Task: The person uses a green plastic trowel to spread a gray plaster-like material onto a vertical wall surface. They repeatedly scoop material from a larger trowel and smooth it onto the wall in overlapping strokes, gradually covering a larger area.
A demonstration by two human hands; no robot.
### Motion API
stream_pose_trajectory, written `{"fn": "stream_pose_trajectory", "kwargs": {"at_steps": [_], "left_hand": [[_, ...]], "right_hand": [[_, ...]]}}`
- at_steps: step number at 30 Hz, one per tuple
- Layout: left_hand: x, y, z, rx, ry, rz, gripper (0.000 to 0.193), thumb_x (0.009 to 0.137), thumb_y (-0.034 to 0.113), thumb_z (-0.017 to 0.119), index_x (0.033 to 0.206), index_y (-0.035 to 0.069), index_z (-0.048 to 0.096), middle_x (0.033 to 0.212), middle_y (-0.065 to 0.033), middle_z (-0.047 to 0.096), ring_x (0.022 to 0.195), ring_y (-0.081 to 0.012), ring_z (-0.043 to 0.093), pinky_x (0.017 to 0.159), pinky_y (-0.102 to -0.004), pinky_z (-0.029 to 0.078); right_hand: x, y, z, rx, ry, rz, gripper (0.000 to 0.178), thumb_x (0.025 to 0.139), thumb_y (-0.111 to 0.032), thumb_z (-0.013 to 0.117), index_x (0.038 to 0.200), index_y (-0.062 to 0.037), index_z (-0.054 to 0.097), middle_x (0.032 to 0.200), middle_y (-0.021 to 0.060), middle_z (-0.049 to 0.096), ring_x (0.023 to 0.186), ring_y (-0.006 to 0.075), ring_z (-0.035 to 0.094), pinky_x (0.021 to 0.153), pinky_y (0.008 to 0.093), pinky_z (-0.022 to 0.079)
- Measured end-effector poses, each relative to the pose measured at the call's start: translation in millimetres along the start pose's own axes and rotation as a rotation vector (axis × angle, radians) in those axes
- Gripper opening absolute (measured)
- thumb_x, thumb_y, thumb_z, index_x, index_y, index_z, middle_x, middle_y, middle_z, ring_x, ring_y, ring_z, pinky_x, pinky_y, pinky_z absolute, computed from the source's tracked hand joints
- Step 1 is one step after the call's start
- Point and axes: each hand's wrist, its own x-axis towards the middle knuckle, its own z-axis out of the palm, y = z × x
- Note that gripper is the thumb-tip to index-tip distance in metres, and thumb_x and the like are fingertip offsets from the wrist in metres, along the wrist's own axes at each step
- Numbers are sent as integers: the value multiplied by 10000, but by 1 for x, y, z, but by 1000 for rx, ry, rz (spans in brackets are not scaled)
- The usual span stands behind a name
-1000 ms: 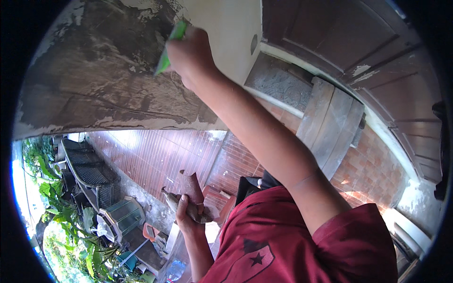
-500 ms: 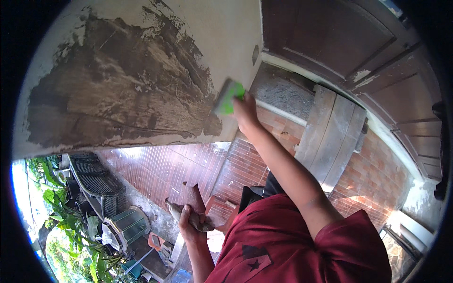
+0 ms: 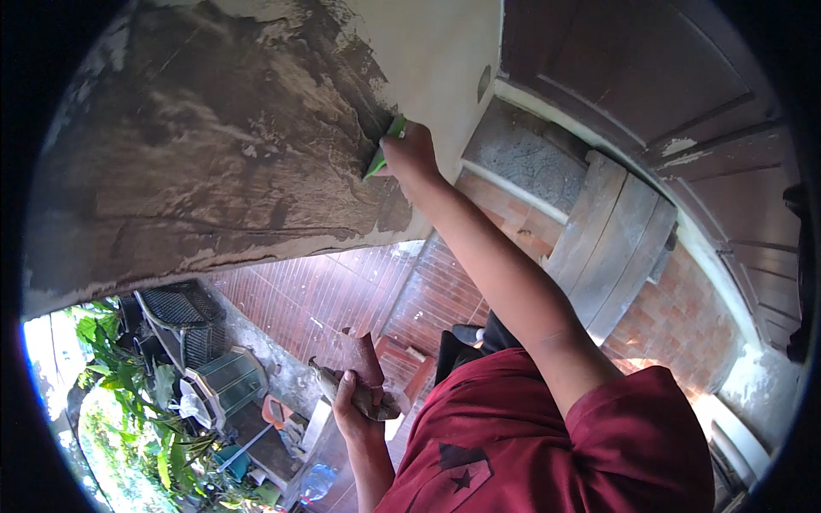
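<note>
My right hand [image 3: 412,156] grips a green-handled scraper [image 3: 375,164] and presses it against the wall at the right edge of a brown, wet-looking plaster patch [image 3: 231,145]. Most of the blade is hidden by the angle and my fingers. Lower down, in front of my body, my left hand [image 3: 349,409] is closed round a maroon, curved, grey-smeared holder [image 3: 363,362]; its exact kind I cannot make out. The thumb lies along its near side. Bare cream wall [image 3: 445,77] borders the patch on the right.
A dark panelled door [image 3: 633,77] rises at the right, with a stone step [image 3: 534,158] and a grey plank board [image 3: 611,244] below it. Red tiles [image 3: 316,286] cover the floor. A dark woven chair [image 3: 184,321], a glass-sided table [image 3: 231,385] and plants [image 3: 111,359] stand lower left.
My right hand has moved left with the scraper, from the bare wall onto the patch's edge, and the scraper has turned edge-on. My left hand keeps its hold, shifted slightly right.
</note>
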Motion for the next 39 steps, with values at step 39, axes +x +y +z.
{"fn": "stream_pose_trajectory", "kwargs": {"at_steps": [39], "left_hand": [[74,-119,-80,651,-60,-247,426,846,455,442,788,38,508,638,-48,435,505,-141,388,497,-289,309]], "right_hand": [[59,203,-96,-213,284,-741,378,924,-50,550,1302,-60,564,1113,178,673,989,228,664,834,315,508]]}}
